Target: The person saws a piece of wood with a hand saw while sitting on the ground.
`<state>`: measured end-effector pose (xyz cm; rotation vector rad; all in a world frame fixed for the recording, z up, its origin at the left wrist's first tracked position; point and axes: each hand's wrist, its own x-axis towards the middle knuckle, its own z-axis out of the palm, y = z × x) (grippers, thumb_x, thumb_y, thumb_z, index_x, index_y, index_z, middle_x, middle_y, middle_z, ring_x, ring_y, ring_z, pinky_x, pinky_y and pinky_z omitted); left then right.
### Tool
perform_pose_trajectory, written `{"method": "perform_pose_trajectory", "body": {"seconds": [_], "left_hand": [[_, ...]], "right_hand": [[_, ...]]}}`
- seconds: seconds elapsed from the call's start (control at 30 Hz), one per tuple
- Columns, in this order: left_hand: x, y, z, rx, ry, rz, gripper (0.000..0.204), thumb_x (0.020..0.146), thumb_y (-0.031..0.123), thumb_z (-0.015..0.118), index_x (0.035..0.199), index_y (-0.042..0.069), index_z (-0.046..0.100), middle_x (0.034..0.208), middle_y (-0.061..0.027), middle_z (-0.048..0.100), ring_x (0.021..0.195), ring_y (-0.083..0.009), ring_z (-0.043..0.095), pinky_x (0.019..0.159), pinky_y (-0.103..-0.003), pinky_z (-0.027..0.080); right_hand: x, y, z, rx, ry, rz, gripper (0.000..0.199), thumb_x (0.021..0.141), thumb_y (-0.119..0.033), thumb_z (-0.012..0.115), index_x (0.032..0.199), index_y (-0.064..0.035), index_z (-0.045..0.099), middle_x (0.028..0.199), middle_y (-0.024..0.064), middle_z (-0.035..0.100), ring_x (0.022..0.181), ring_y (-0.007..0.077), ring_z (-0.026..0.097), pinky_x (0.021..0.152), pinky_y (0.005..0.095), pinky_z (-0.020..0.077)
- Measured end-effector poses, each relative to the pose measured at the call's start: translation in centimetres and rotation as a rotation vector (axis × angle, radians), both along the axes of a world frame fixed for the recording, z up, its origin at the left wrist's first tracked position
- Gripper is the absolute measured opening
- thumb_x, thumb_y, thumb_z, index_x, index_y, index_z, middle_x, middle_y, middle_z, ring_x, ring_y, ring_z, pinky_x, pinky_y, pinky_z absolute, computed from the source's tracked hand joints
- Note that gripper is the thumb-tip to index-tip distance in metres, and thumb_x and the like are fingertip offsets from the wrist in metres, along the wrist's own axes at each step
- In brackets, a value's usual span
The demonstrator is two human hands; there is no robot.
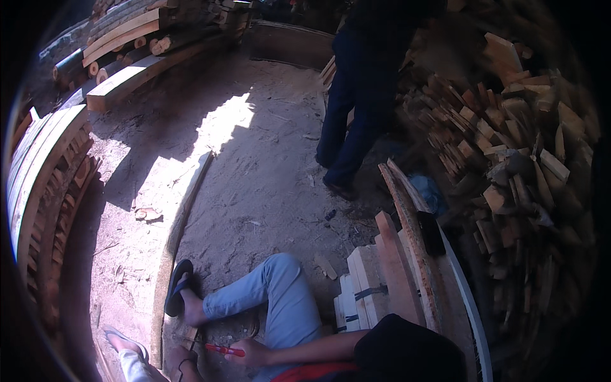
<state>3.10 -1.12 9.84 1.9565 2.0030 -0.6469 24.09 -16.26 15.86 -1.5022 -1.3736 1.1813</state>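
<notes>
My right hand (250,353) is closed round a slim red-handled tool (223,349), whose kind I cannot make out. It points left, toward my left hand (181,361), low in the view with a dark band at the wrist. The left fingers look closed near a thin dark strip (193,340); shadow hides what they hold. Both hands are low, close to my bent leg in light blue jeans (289,299). My feet wear flip-flops, a dark one (176,290) and a pale one (125,341).
A long board (181,223) lies on the dusty ground. At my right are wood pieces bound with dark straps (370,292), longer planks and a black flat object (431,233). Scrap wood (503,140) is heaped beyond. Stacked beams (48,165) stand left; a person in dark trousers (353,108) stands ahead.
</notes>
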Motion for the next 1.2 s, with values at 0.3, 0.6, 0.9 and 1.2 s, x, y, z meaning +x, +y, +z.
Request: {"method": "perform_pose_trajectory", "body": {"seconds": [0.3,0.6,0.9,1.2], "left_hand": [[-1.6,1.0,-0.9,-0.038,-0.103,0.113,0.027,0.078,0.019,0.062,0.097,0.005,0.074,0.101,-0.0207,0.070,0.096,-0.0350,0.069,0.083,-0.044,0.056],[-2.2,-0.4,-0.4,-0.084,-0.184,0.243,0.029,0.082,0.019,0.058,0.103,0.007,0.073,0.109,-0.0162,0.071,0.103,-0.0314,0.068,0.087,-0.041,0.055],[-1.4,-0.1,1.5,-0.145,-0.161,0.197,0.030,0.081,0.018,0.057,0.103,0.007,0.074,0.108,-0.0150,0.071,0.102,-0.0295,0.069,0.085,-0.039,0.056],[-2.5,0.3,0.5,-0.143,-0.140,0.201,0.028,0.083,0.018,0.056,0.102,0.007,0.074,0.107,-0.0140,0.071,0.100,-0.0281,0.069,0.084,-0.038,0.056]], "right_hand": [[5.3,-0.6,6.1,-0.137,0.050,-0.020,0.038,0.092,-0.029,0.064,0.067,-0.0009,0.055,0.054,0.0056,0.046,0.052,0.0114,0.043,0.051,0.0337,0.0358],[4.8,0.7,4.6,-0.254,0.042,0.057,0.035,0.094,-0.025,0.063,0.066,-0.0054,0.055,0.055,-0.0035,0.048,0.051,0.0051,0.043,0.048,0.0269,0.0321],[2.3,0.5,3.8,-0.191,0.062,0.048,0.035,0.094,-0.024,0.063,0.067,-0.0048,0.054,0.054,-0.0034,0.045,0.051,0.0057,0.039,0.046,0.0281,0.0295],[7.2,-1.5,9.3,-0.363,0.117,0.017,0.037,0.095,-0.029,0.062,0.067,-0.0065,0.055,0.054,-0.0045,0.048,0.047,0.0034,0.042,0.043,0.0227,0.0300]]}}
